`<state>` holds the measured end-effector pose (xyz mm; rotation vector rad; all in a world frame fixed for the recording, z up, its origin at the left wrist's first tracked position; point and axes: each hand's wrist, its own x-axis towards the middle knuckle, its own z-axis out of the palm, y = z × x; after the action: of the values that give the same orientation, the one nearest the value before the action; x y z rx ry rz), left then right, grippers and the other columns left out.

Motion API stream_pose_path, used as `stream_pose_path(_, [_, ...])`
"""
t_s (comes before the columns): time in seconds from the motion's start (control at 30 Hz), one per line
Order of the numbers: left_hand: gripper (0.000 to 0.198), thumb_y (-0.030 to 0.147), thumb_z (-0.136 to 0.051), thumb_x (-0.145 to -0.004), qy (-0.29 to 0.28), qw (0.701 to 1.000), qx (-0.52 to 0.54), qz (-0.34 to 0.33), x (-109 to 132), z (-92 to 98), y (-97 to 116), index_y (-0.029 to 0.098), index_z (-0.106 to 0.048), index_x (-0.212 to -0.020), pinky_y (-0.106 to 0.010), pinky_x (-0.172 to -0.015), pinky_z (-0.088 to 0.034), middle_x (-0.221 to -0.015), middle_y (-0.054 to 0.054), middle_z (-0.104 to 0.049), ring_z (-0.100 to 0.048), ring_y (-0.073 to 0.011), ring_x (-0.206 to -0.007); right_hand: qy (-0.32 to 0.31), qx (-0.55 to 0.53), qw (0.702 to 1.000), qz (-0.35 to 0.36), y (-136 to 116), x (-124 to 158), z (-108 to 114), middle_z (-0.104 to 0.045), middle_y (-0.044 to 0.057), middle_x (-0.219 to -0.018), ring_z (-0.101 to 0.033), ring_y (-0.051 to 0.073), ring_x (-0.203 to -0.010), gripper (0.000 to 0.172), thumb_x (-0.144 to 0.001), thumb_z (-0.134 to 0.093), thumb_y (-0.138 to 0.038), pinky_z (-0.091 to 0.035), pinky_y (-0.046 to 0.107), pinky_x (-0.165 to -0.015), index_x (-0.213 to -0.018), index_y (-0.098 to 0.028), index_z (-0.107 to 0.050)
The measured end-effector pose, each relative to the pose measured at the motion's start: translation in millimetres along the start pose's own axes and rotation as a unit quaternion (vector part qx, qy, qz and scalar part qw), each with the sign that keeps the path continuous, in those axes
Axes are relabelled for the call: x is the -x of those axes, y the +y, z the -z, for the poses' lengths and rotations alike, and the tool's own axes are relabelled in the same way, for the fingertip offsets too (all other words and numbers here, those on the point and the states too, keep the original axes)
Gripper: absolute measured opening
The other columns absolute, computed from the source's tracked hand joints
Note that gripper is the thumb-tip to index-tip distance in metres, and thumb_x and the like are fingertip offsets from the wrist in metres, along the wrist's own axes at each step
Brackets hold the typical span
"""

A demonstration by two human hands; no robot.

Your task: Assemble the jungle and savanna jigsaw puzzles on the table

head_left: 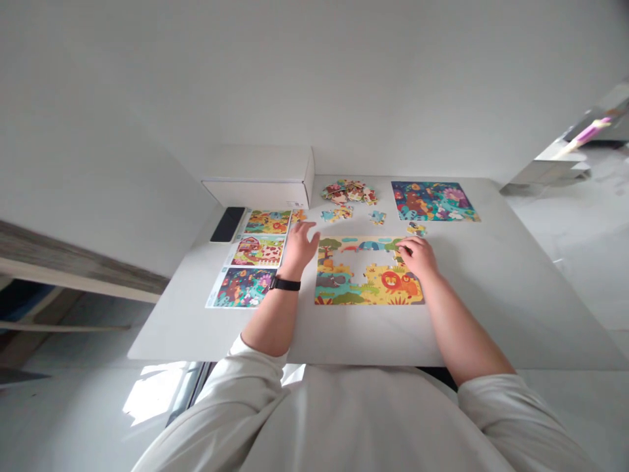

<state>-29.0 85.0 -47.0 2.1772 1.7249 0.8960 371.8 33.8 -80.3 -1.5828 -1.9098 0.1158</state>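
A partly assembled jigsaw puzzle (339, 298) with lions, a hippo and trees lies in front of me, with a gap in its upper middle. At its upper right edge, my right hand (419, 256) has its fingers closed on a puzzle piece, mostly hidden by the fingers. My left hand (301, 249) is open, thumb and fingers apart, between the puzzle and the printed picture sheet (222, 278). Just beyond the left fingers lies an orange puzzle piece (299, 215). Loose pieces (337, 214) lie above the puzzle, another blue-yellow piece (377, 217) to their right, and a dark-and-yellow piece (416, 228) beyond my right hand.
At the back of the white table (363, 337) stand a white box (260, 191) and a heap of puzzle pieces (348, 192). A finished-looking dark blue puzzle picture (435, 201) lies back right. A black phone (227, 224) rests left of the sheet. A wall rises behind the table.
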Motion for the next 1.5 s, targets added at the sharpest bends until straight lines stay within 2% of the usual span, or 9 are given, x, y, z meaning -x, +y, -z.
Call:
stream_pose_path(0.1, [0.04,0.028,-0.056,-0.101,0.025,0.996,-0.061,0.057,-19.3,14.8,-16.9,0.02,-0.071,-0.138,-0.055,-0.123,-0.044,-0.14,-0.018,-0.07,-0.062,-0.0364,-0.135,-0.003,-0.007,1.0,0.0,3.5,-0.8,-1.7,-0.081,0.011,-0.108,-0.075,0.031,-0.107,0.023,-0.095,-0.062,-0.024,-0.058,0.051,-0.108,-0.098,-0.026,-0.086])
stream_pose_path(0.27, [0.043,0.025,-0.058,-0.096,-0.034,0.988,-0.132,0.071,-42.6,18.6,-37.4,0.022,-0.074,-0.136,-0.062,-0.122,-0.039,-0.144,-0.017,-0.069,-0.056,-0.0416,-0.139,-0.002,-0.012,1.0,0.006,7.5,-1.7,-4.1,-0.081,0.011,-0.109,-0.075,0.031,-0.109,0.022,-0.095,-0.064,-0.023,-0.057,0.05,-0.108,-0.098,-0.024,-0.085])
stream_pose_path(0.43, [0.038,0.025,-0.061,-0.094,-0.073,0.985,-0.151,0.038,-31.2,11.7,-40.0,0.024,-0.077,-0.128,-0.061,-0.129,-0.032,-0.151,-0.014,-0.065,-0.05,-0.0396,-0.148,-0.001,-0.019,1.0,0.01,8.9,-1.2,-5.5,-0.081,0.011,-0.109,-0.074,0.031,-0.11,0.021,-0.096,-0.064,-0.024,-0.057,0.05,-0.109,-0.098,-0.025,-0.085])
stream_pose_path(0.6, [0.021,0.03,-0.064,-0.097,-0.096,0.985,-0.146,-0.001,-14.7,21.2,-43.5,0.021,-0.079,-0.11,-0.055,-0.128,-0.035,-0.147,-0.015,-0.067,-0.055,-0.0358,-0.145,0.001,-0.03,1.0,0.01,9.4,-1.9,-6.5,-0.081,0.011,-0.107,-0.074,0.032,-0.109,0.021,-0.095,-0.065,-0.025,-0.057,0.051,-0.109,-0.096,-0.024,-0.085])
stream_pose_path(0.93, [0.059,0.021,-0.067,-0.092,-0.207,0.965,-0.163,-0.003,-38.8,27.0,-36.2,0.012,-0.061,-0.15,-0.042,-0.117,-0.049,-0.147,-0.02,-0.068,-0.065,-0.033,-0.134,-0.003,-0.039,0.999,0.001,9.6,-1.5,-4.4,-0.081,0.013,-0.107,-0.074,0.03,-0.107,0.021,-0.094,-0.064,-0.023,-0.057,0.048,-0.106,-0.097,-0.023,-0.085])
stream_pose_path(1.1, [0.074,0.035,-0.088,-0.077,-0.233,0.952,-0.199,0.027,-51.2,31.3,-33.6,0.012,-0.067,-0.144,-0.038,-0.105,-0.052,-0.128,-0.017,-0.075,-0.07,-0.0349,-0.121,-0.009,-0.053,0.998,-0.012,8.7,-1.9,-2.0,-0.081,0.012,-0.106,-0.075,0.03,-0.106,0.02,-0.093,-0.064,-0.025,-0.058,0.05,-0.105,-0.095,-0.024,-0.084])
stream_pose_path(1.2, [0.061,0.04,-0.094,-0.068,-0.254,0.95,-0.177,0.048,-50.3,40.2,-33.8,0.016,-0.077,-0.122,-0.034,-0.09,-0.052,-0.104,-0.01,-0.078,-0.073,-0.0317,-0.103,-0.009,-0.06,0.998,-0.021,7.2,-2.5,-0.1,-0.082,0.012,-0.105,-0.075,0.031,-0.106,0.02,-0.091,-0.064,-0.024,-0.057,0.05,-0.106,-0.094,-0.024,-0.084])
stream_pose_path(1.37, [0.016,0.031,-0.083,-0.08,-0.181,0.981,-0.045,0.051,-30.0,57.0,-28.2,0.02,-0.079,-0.09,-0.029,-0.075,-0.048,-0.083,-0.003,-0.075,-0.068,-0.0201,-0.078,-0.005,-0.064,0.997,-0.032,5.5,-1.2,0.6,-0.082,0.012,-0.104,-0.075,0.03,-0.104,0.021,-0.09,-0.063,-0.026,-0.058,0.05,-0.104,-0.094,-0.024,-0.084])
stream_pose_path(1.5, [0.014,0.03,-0.079,-0.088,-0.097,0.98,0.152,0.081,-6.1,51.7,-3.6,0.019,-0.074,-0.084,-0.027,-0.072,-0.051,-0.079,-0.002,-0.072,-0.065,-0.0152,-0.074,-0.001,-0.061,0.997,-0.051,2.8,-4.9,5.4,-0.083,0.011,-0.105,-0.075,0.032,-0.106,0.021,-0.089,-0.064,-0.027,-0.058,0.052,-0.105,-0.094,-0.024,-0.084])
